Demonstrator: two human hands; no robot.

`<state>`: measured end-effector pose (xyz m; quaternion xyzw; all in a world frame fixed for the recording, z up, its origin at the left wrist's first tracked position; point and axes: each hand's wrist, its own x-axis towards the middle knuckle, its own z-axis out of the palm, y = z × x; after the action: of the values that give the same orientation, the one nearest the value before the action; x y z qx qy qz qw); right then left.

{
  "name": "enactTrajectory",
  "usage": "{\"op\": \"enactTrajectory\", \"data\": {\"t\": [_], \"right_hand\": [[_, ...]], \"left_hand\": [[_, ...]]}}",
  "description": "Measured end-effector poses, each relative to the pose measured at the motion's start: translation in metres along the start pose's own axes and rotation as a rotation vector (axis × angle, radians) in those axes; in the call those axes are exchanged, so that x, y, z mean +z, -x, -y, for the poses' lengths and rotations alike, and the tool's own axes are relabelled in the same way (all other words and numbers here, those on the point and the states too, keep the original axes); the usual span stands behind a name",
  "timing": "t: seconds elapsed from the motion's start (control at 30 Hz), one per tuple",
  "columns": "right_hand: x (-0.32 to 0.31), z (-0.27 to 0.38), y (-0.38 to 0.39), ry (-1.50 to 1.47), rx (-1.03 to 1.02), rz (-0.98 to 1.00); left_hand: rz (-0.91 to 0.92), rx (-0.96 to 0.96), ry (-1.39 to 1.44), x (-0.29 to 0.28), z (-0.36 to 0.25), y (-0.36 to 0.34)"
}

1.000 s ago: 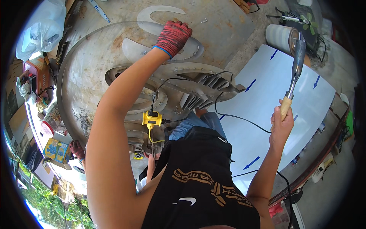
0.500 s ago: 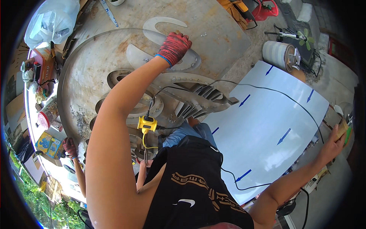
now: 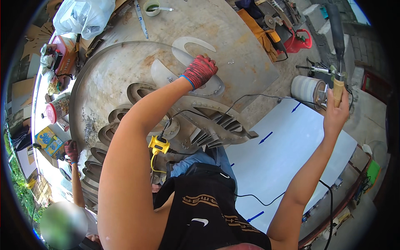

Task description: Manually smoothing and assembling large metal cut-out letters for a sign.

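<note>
My left hand (image 3: 200,71), in a red glove with a blue cuff, is a closed fist over a flat, curved metal piece (image 3: 164,75) on the worktable. Whether anything is inside the fist is hidden. Out to the right, my bare right hand (image 3: 336,112) grips the wooden handle of a soldering iron (image 3: 338,86), its thick dark barrel pointing up. A thin black cord runs from near that hand to a yellow socket adapter (image 3: 159,144). Just nearer than my left hand stands a shaped metal frame (image 3: 216,121) with upright strips.
A co-worker's gloved hand (image 3: 71,151) is at the table's left edge. A white sheet with blue arrows (image 3: 283,146) lies at the right. A striped drum (image 3: 307,89) stands beyond it. Far back are a bowl with a brush (image 3: 151,7) and a plastic bag (image 3: 85,16).
My right hand has swung up and away from the lower right, raising the soldering iron. My left fist stays over the same curved piece. The view has shifted slightly.
</note>
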<state>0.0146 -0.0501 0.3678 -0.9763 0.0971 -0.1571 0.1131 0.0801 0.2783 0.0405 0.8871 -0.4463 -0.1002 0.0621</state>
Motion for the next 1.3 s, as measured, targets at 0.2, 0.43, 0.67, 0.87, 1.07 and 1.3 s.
{"op": "enactTrajectory", "data": {"t": [0.2, 0.43, 0.67, 0.87, 1.07, 1.3], "right_hand": [[0.116, 0.019, -0.022, -0.268, -0.028, 0.129], [0.279, 0.052, -0.052, -0.409, -0.247, 0.216], [0.393, 0.068, -0.089, -0.483, -0.381, 0.151], [0.421, 0.089, -0.097, -0.454, -0.331, 0.283], [0.448, 0.09, -0.1, -0.41, -0.31, 0.277], [0.461, 0.09, -0.096, -0.322, -0.269, 0.353]], "left_hand": [[0.011, 0.01, -0.013, -0.007, -0.001, 0.0], [-0.028, -0.015, 0.016, 0.007, -0.003, -0.007], [0.082, -0.006, 0.022, -0.013, -0.004, -0.01], [-0.006, -0.027, 0.05, 0.002, -0.002, -0.007], [-0.019, 0.0, 0.076, -0.001, -0.003, -0.011], [-0.023, -0.004, 0.054, 0.006, -0.002, -0.007]]}}
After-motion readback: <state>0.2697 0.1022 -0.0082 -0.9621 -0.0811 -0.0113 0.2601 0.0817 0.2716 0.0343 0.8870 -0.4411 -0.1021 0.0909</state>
